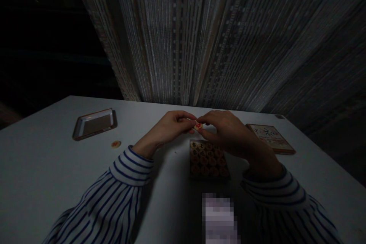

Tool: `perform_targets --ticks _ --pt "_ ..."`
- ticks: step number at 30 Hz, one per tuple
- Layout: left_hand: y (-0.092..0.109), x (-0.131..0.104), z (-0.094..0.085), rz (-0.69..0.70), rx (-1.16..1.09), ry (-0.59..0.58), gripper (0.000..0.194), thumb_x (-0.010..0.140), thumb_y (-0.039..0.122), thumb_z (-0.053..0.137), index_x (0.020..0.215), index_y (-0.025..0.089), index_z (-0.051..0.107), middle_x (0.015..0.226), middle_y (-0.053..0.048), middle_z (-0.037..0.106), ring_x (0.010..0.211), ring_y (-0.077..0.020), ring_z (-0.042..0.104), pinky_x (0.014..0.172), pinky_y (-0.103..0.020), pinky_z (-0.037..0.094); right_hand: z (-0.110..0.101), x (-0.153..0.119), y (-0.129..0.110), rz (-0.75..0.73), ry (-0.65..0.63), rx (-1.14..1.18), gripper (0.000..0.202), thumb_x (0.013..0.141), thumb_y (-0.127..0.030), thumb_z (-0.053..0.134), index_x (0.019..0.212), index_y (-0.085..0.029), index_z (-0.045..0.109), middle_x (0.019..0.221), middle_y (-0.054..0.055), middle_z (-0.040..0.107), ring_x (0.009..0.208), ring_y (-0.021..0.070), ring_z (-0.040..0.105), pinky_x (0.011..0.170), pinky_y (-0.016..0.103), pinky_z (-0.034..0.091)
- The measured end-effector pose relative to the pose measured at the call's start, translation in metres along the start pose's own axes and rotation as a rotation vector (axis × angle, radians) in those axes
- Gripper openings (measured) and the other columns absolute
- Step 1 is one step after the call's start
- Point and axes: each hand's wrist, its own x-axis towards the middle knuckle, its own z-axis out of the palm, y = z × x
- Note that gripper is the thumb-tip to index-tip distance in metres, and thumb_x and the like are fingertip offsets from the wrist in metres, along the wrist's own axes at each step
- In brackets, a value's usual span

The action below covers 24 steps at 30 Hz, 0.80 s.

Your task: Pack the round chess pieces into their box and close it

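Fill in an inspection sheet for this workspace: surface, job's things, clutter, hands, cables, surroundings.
Surface: white table, dimly lit.
Job's things: red-marked disc held up; box with rows of round pieces; loose disc lying on the left.
Clutter: shallow tray, far left; flat picture-topped item, right; small dark patch at the far right corner, unclear.
Hands: left hand and right hand both finger the red-marked disc.
Cables: nothing seen.
Surroundings: striped curtain behind; darkness left.
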Motion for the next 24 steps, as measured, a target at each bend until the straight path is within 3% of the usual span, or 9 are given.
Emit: perform_targets --ticks 8,14,24 --pt "-0.004 0.0 -0.002 0.015 0.051 -0.039 0.019 0.073 0.021 0.065 0.089 0.011 0.064 0.078 -0.004 0.068 0.066 -0.0099 0.06 0.067 -0.025 0.046 -0.001 -0.001 0.0 -0.002 -0.03 -0.033 0.024 0.083 -0.024 0.055 0.101 -0.014 0.065 0.096 0.009 0.069 0.089 0.0216 0.062 0.08 0.034 0.042" --pt "-0.008 0.002 -0.006 0.04 0.121 -0.015 0.023 0.074 0.024 0.064 0.093 0.012 0.063 0.069 -0.002 0.066 0.066 -0.0119 0.061 0.067 -0.026 0.047 -0.002 -0.003 0.002 0.032 -0.072 -0.063 0.025 0.082 -0.028 0.056 0.1 -0.015 0.066 0.093 0.008 0.069 0.085 0.0202 0.062 0.077 0.032 0.042" --pt "-0.01 0.001 -0.004 0.058 0.27 -0.024 0.027 0.073 0.026 0.062 0.095 0.01 0.062 0.068 -0.001 0.063 0.065 -0.013 0.059 0.063 -0.026 0.045 -0.006 -0.005 0.002 0.097 -0.249 -0.097 0.026 0.082 -0.031 0.052 0.098 -0.018 0.067 0.092 0.006 0.07 0.081 0.0198 0.063 0.071 0.03 0.041"
